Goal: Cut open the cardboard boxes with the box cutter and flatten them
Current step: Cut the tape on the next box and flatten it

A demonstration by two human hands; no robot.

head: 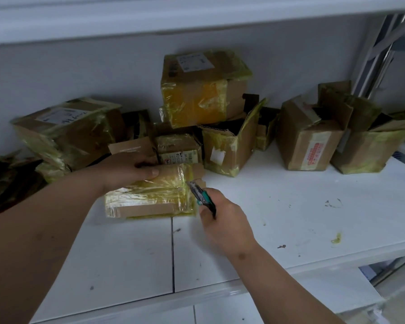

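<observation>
I have the front box [150, 197] lying on the white shelf [278, 206], wrapped in yellow tape, with its right end near the shelf's panel seam [172, 253]. My left hand [129, 170] rests on the top rear edge of this box, fingers curled over the far side and the thumb pressed flat along the top, so it is clamped on the box. My right hand [222, 220] sits just right of the box, fingers wrapped tight round the cutter [201, 195]. The cutter has a green and dark body, and its tip touches the box's upper right corner, tilted up and away from me.

Behind the box, touching or just beside it, stands a small labelled box [178, 148]. On top of the pile behind the front box sits a taped box [204, 87] with a white label. Right of the front box is an open box [229, 146] with torn flaps. Farther right of it, well apart, stands a closed box [309, 139] with red print, and another open box [369, 148] beside that. Left of the front box a large tilted box [66, 129] leans against the back wall [80, 66]. A yellow tape scrap [336, 238] lies on the shelf, well right of the front box.
</observation>
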